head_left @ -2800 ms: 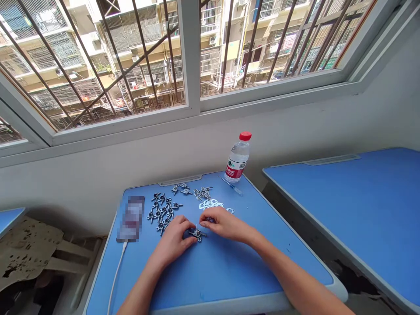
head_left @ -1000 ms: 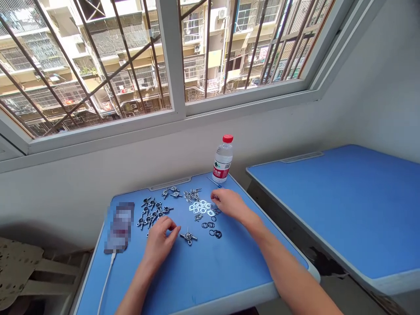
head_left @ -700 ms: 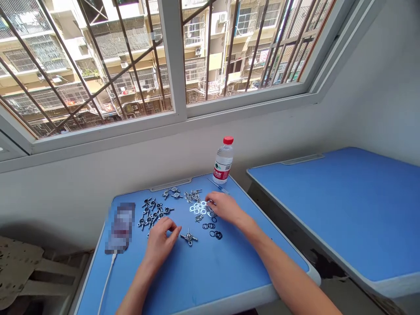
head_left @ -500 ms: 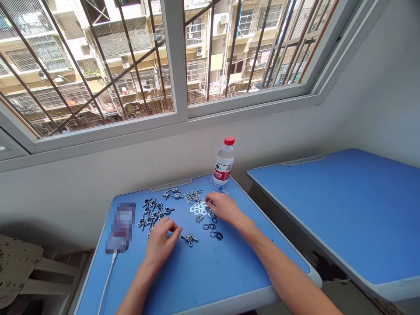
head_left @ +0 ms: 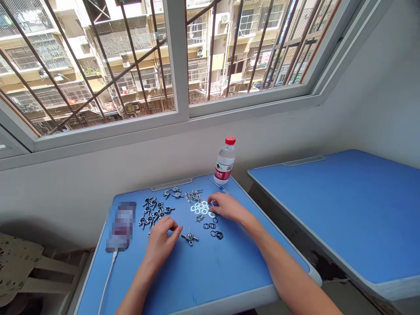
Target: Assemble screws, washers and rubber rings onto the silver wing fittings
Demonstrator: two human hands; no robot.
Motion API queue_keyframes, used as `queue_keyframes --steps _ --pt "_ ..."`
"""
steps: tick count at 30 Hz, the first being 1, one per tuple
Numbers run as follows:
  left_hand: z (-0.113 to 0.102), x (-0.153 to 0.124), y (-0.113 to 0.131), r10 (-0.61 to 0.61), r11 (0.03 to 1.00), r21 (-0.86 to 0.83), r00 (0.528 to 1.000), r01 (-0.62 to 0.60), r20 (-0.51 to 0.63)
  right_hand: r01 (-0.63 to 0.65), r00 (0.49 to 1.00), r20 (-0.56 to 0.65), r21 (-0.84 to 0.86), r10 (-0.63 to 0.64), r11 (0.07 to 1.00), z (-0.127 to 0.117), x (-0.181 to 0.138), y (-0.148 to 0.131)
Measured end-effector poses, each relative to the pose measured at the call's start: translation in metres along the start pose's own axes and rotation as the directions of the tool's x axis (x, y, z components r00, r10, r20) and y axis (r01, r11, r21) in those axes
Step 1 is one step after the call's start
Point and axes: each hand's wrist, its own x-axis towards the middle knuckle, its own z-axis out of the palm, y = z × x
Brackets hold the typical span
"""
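While the lone metal fitting (head_left: 190,236) lies on the blue surface (head_left: 210,280) before us, its side arms run roughly left to right and a thin pin stands up from its middle. Our left hand (head_left: 162,236) is the nearer one, just left of the fitting, loosely curled, with a narrow gap between thumb and forefinger and nothing visible in it; the fitting lies straight off those fingertips. Our right hand (head_left: 225,206) is beyond the fitting and to its right, bent over the edge of the white plates (head_left: 198,208); we cannot tell whether it grips one. Just beyond the fitting sit tiny metal bits (head_left: 200,218), and to its right the black rings (head_left: 219,236). Farther beyond it are bolt-like pieces (head_left: 193,197), with dark-centred connectors (head_left: 150,218) beyond and to its left. Well apart from the fitting, we see a phone (head_left: 121,225) to the left and a water bottle (head_left: 224,162) beyond, to the right.
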Motion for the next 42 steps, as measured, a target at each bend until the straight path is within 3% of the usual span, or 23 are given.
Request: queue_keyframes --steps 15,22,24,26,29,32,39,42 --pt "0.003 0.001 -0.002 -0.011 1.0 -0.016 1.0 0.011 -0.008 -0.038 0.999 -0.026 0.167 0.043 0.985 -0.001 -0.002 -0.006" --pt "-0.001 0.002 0.004 -0.073 0.987 -0.143 0.997 0.072 -0.004 0.12 0.987 -0.145 0.405 -0.066 0.906 -0.005 -0.011 -0.017" --pt "0.0 0.003 0.004 -0.123 0.957 -0.261 0.991 0.13 0.043 0.248 0.968 -0.185 0.584 -0.171 0.773 0.002 -0.015 -0.029" --pt "0.003 0.004 0.002 -0.159 0.893 -0.404 0.98 0.196 0.123 0.379 0.925 -0.244 0.66 -0.293 0.649 0.014 -0.02 -0.042" --pt "0.009 0.006 -0.001 -0.185 0.767 -0.567 0.949 0.302 0.256 0.598 0.796 -0.365 0.594 -0.483 0.538 0.032 -0.025 -0.058" --pt "0.011 0.006 -0.002 -0.217 0.675 -0.625 0.915 0.392 0.34 0.694 0.716 -0.417 0.514 -0.56 0.505 0.043 -0.028 -0.065" --pt "0.005 0.006 0.004 -0.244 0.489 -0.759 0.903 0.43 0.355 0.742 0.671 -0.477 0.437 -0.568 0.509 0.046 -0.028 -0.063" --pt "0.006 0.007 0.002 -0.288 0.49 -0.795 0.927 0.358 0.24 0.698 0.716 -0.473 0.462 -0.514 0.547 0.042 -0.029 -0.065"
